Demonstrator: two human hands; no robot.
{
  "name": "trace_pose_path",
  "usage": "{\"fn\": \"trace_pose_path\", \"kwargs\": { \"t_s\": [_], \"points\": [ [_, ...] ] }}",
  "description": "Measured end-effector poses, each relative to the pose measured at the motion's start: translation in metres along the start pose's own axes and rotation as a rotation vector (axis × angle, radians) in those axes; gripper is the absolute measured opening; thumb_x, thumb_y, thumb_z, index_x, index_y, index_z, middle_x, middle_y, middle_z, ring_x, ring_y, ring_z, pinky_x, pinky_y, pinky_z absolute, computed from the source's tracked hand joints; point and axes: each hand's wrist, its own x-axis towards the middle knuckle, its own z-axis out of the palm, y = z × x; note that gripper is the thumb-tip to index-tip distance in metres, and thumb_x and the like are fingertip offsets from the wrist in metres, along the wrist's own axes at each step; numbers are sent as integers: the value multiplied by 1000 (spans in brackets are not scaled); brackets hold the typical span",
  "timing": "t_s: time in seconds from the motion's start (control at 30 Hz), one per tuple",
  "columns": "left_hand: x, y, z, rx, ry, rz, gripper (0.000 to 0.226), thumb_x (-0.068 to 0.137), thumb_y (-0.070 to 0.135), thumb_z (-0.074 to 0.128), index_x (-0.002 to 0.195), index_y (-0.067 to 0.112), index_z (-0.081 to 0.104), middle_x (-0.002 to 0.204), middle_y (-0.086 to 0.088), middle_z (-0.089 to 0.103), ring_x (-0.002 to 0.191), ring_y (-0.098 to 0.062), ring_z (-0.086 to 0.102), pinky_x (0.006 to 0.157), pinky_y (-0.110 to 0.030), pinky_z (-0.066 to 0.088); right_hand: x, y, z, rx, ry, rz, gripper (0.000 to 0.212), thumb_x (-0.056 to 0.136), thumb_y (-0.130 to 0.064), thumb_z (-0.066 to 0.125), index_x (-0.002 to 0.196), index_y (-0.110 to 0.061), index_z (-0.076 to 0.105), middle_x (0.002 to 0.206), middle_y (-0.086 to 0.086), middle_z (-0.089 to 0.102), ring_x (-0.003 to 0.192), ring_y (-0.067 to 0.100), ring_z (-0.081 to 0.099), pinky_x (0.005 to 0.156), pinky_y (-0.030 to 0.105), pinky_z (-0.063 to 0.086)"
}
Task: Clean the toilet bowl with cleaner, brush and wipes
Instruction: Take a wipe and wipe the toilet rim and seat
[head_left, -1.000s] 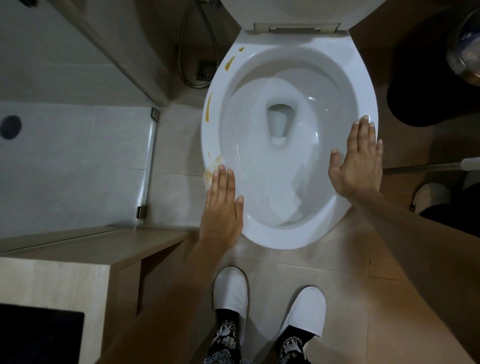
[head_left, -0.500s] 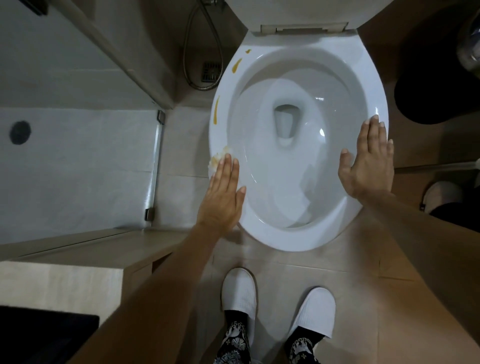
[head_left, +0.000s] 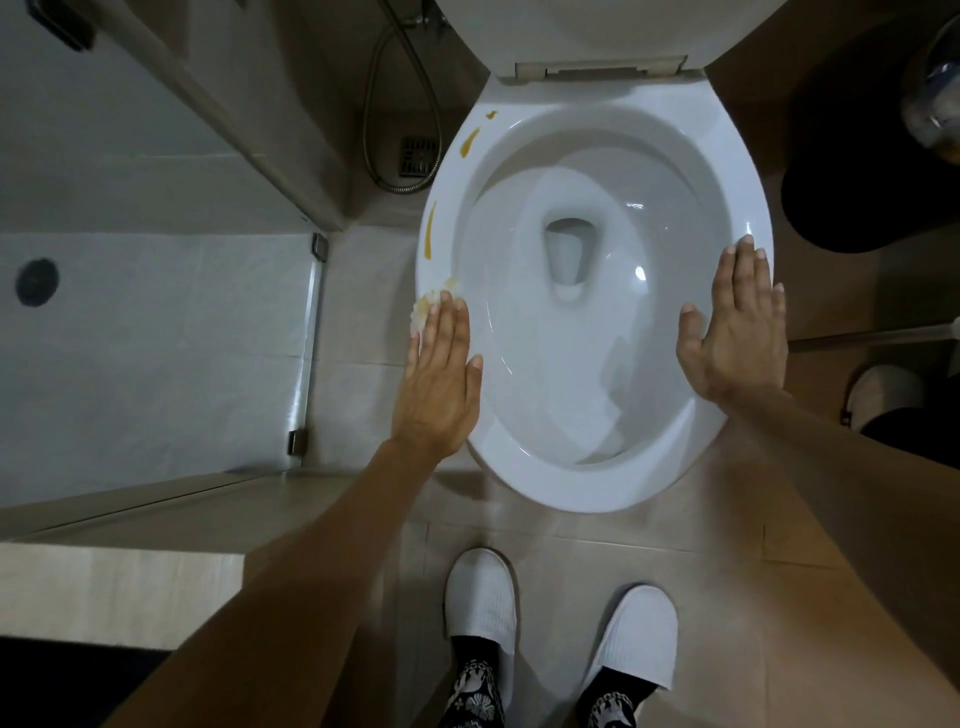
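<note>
White toilet bowl (head_left: 587, 483), left hand (head_left: 439, 384) flat, right hand (head_left: 735, 338) flat

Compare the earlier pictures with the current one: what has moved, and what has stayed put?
The left hand slid forward along the toilet rim, its fingertips now at the smeared stain. Nothing was grasped or released. The right hand stayed flat on the opposite rim; the orange streaks are unchanged.

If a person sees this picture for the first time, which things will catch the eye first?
The open white toilet bowl fills the centre, with yellow-brown stains along its left rim. Both bare hands lie flat and empty at the bowl's sides, the left hand by the smeared patch and the right hand opposite.
</note>
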Motion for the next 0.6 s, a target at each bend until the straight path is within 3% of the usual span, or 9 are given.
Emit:
{"fn": "trace_pose_path", "kwargs": {
  "t_s": [0.23, 0.6],
  "points": [
    [12, 23, 16, -1, 43, -242, 62, 103, 31, 20, 149, 6, -11, 157, -9, -18, 145, -20, -19, 118, -32, -10, 0, -1, -1, -11, -4, 12, 72, 91, -36, 29, 153, -6, 10, 161, 9, 4, 149, 22, 3, 120, 46, 10],
    [68, 3, -1, 23, 76, -149, 60, 103, 28, 25, 150, 7, -6, 159, -9, -10, 146, -20, -12, 117, -31, -9, 1, -5, -1, -63, -4, 19, 72, 90, -35, 27, 152, -3, 12, 161, 12, 6, 149, 22, 3, 121, 38, 3]
  ]
}}
